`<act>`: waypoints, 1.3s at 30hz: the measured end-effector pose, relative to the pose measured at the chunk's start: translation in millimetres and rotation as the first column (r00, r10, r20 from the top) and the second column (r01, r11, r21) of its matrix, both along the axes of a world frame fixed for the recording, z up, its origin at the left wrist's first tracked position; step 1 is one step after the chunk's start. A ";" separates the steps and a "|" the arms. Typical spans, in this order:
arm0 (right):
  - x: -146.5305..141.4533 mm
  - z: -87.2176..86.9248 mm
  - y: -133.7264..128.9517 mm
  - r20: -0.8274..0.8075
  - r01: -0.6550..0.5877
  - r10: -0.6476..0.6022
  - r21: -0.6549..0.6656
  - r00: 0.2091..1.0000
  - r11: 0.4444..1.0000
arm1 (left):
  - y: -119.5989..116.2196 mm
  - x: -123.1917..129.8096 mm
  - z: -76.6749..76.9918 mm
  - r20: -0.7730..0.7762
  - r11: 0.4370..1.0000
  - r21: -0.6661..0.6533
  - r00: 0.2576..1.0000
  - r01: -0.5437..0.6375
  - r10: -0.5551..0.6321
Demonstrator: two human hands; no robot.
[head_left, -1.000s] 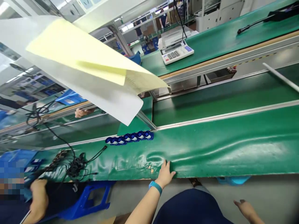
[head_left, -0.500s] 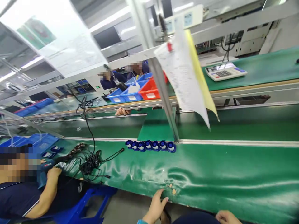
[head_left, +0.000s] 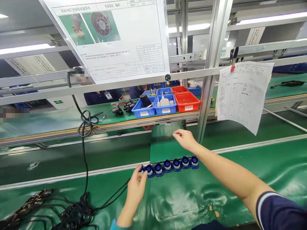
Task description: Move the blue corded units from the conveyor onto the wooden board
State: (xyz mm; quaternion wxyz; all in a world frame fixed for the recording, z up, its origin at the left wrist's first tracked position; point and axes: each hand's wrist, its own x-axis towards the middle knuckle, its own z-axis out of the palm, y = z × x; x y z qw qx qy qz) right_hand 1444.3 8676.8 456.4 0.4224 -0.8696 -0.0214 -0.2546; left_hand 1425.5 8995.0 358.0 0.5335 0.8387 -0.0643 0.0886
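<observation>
While left hand [head_left: 135, 185] straddles end blue part [head_left: 143, 167] of row on table [head_left: 177, 195], grip unclear, right hand [head_left: 186, 139] is closed, nothing visible inside; part looks light, stiff, best pinched by rim.

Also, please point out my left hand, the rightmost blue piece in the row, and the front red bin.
Left hand [head_left: 135, 187]: head view, back of the hand.
Rightmost blue piece [head_left: 194, 162]: head view, its middle.
Front red bin [head_left: 181, 109]: head view, front wall beside label.

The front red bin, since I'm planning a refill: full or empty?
The front red bin looks empty: its bare red inside shows, with no parts visible in it.
</observation>
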 end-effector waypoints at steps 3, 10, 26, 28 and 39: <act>34.6 33.5 38.8 0.004 -0.048 0.049 -0.147 0.999 0.988 | -12.9 50.5 79.3 0.178 0.992 0.123 0.984 -0.022 0.000; 68.3 66.4 89.5 -0.139 0.024 -0.113 -0.523 0.984 0.852 | -30.2 123.9 155.6 0.313 0.854 0.508 0.948 -0.114 -0.060; 74.3 66.3 124.5 -0.222 0.126 -0.351 -0.657 0.910 0.743 | -20.4 158.0 154.0 0.306 0.837 0.547 0.926 0.020 -0.222; 75.0 60.2 121.2 -0.209 0.163 -0.346 -0.593 0.914 0.788 | -16.0 162.5 148.6 0.311 0.903 0.415 0.917 0.106 -0.251; 80.9 32.8 107.0 -0.118 0.191 -0.265 -0.433 0.957 0.881 | -3.2 166.4 136.8 0.222 0.937 0.091 0.910 0.337 -0.349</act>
